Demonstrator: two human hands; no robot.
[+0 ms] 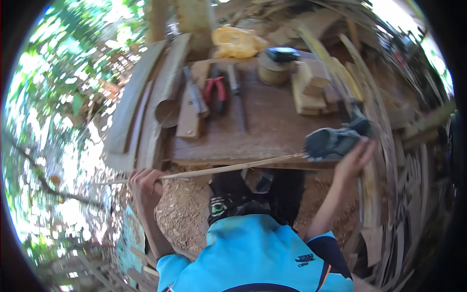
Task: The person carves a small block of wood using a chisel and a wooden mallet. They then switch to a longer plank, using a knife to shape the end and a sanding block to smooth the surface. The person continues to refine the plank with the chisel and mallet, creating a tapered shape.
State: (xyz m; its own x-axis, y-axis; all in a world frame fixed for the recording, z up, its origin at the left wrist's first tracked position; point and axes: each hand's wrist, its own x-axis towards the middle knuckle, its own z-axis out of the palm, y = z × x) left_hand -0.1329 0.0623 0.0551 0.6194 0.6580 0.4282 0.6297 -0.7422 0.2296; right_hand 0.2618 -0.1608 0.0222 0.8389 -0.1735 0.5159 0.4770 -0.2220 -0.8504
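My left hand [146, 186] is closed around a long thin wooden strip [233, 167]. The strip runs across in front of the bench and rises slightly to the right. Its far end reaches the edge of a dark grey, crumpled, cloth-like item [328, 142], perhaps a glove, at the bench's right front corner. Beside that item is my right hand [357, 156], its fingers stretched out and slightly blurred. It seems to touch the grey item's near edge, with no grip on it showing.
On the wooden bench [272, 126] lie red-handled pliers [215, 91], a file-like tool [237, 100], a metal blade [195, 92] and stacked wood blocks [311, 85]. A round container [272, 68] bears a dark object. Behind is a yellow plastic bag [238, 41]. Long planks [374, 121] line the right.
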